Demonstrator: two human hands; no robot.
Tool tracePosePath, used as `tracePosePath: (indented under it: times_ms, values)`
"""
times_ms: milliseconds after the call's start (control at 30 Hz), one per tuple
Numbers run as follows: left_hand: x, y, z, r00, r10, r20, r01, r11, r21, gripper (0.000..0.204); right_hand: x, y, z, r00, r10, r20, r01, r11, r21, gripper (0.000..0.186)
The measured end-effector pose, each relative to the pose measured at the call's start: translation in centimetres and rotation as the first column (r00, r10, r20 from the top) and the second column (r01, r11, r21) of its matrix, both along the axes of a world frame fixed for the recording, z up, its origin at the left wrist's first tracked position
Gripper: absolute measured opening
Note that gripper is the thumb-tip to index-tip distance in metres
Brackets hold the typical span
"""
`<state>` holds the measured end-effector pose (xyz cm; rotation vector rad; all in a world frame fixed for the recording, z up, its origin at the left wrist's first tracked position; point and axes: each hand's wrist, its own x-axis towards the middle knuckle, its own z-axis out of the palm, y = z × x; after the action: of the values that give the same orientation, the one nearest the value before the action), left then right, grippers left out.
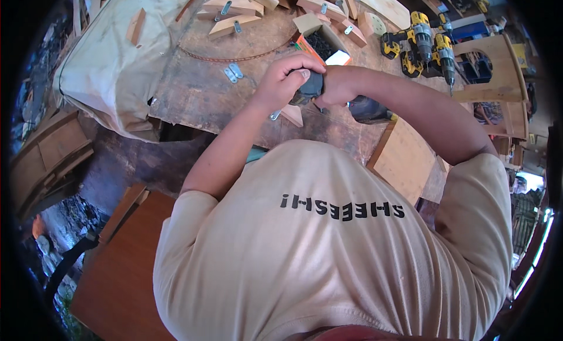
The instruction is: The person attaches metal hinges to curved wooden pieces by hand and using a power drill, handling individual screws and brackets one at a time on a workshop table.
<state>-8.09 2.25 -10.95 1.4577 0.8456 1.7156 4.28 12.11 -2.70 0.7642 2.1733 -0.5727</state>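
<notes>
My right hand (339, 86) grips the handle of a dark cordless drill (309, 89), its battery end showing beyond the wrist. My left hand (287, 77) wraps round the back of the tool's body, thumb on top. Beneath it, partly hidden, lies a small wood block (292, 114) with a metal plate (275, 114) at its end. The drill's tip and any screw are hidden from view. Just beyond my hands stands an open cardboard box (319, 46) of black screws. A few loose metal plates (233, 72) lie to the left of my left hand.
Wood blocks with metal plates (234, 21) are piled at the far side of the worn workbench (193, 103). Yellow-and-black drills (422, 39) stand at the far right, beside a wooden frame (504, 77). A pale cloth (111, 65) covers the left side. A wooden panel (404, 156) sits near right.
</notes>
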Motion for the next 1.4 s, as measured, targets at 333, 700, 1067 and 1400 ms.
tracePosePath:
  times_ms: [333,700,1067,1400]
  values:
    - [-1.6,-8.7,-17.4,0.847,0.168,-0.504,-0.472,0.673,-0.57,0.02,-0.3,-0.6,-0.3,0.978,0.204,-0.049,-0.207,0.977,-0.054,0.02]
    - [-0.8,-7.2,-14.5,0.996,-0.038,0.082,0.09,0.49,-0.867,0.018,-1.2,-1.7,1.5,0.971,0.234,-0.055,-0.236,0.971,-0.04,0.02]
    - [-0.4,-7.0,-13.2,0.999,-0.03,0.028,0.041,0.616,-0.787,0.021,-0.6,-1.0,0.4,0.952,0.286,-0.113,-0.289,0.957,-0.016,0.037]
    - [-0.6,-7.5,-13.3,0.997,0.017,0.07,0.046,0.597,-0.801,0.016,-2.2,-2.3,1.4,0.961,0.266,-0.07,-0.267,0.964,-0.007,0.035]
